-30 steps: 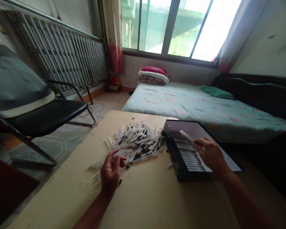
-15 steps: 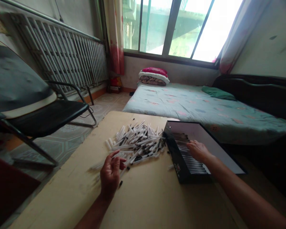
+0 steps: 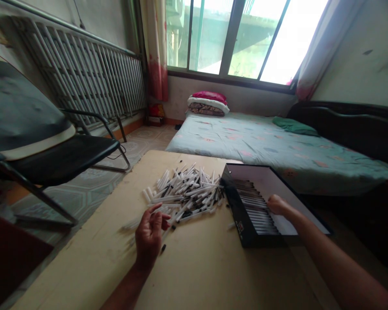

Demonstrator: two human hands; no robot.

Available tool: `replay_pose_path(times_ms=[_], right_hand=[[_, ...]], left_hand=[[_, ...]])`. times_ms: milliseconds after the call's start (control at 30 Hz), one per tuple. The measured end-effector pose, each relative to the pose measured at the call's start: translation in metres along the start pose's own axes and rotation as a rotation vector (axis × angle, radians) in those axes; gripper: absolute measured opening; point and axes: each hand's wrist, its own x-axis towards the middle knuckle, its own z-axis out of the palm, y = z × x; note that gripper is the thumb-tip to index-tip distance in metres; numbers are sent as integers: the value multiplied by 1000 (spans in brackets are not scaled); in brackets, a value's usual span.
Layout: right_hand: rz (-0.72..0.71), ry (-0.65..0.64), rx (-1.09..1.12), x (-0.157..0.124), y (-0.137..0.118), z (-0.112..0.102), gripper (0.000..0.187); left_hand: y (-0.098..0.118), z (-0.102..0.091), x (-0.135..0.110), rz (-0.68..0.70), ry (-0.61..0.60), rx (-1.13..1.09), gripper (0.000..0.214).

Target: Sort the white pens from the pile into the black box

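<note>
A loose heap of white pens with black tips [image 3: 187, 193] lies on a pale yellow board table [image 3: 207, 267]. My left hand [image 3: 148, 234] rests at the heap's near edge, fingers apart and touching the pens nearest it. A black cap [image 3: 163, 249] lies just beyond my thumb side. To the right stands an open black box with a white inside [image 3: 242, 211], holding neat rows of pens [image 3: 255, 206]. My right hand [image 3: 278, 205] is inside the box, at the right end of those rows. Its fingers are bunched, and anything in them is hidden.
A single stray pen [image 3: 231, 225] lies by the box's near wall. Left of the table stands a black chair with a grey cushion [image 3: 58, 150]. A wall radiator [image 3: 84, 77] and a low bed [image 3: 245, 146] lie beyond.
My right hand has moved right across the box, and the white pen it held a second ago no longer shows. My left hand has stayed almost still.
</note>
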Motion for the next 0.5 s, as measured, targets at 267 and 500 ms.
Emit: replay_pose_path(times_ms=[267,500], right_hand=[[-44,55,-49,-7,-11,-5,15],[-196,476,108,-48,-48,-32,35]], left_hand=[[-3,-1,0,6,5,-8,32],[-1,-2,0,12,20,0,31]])
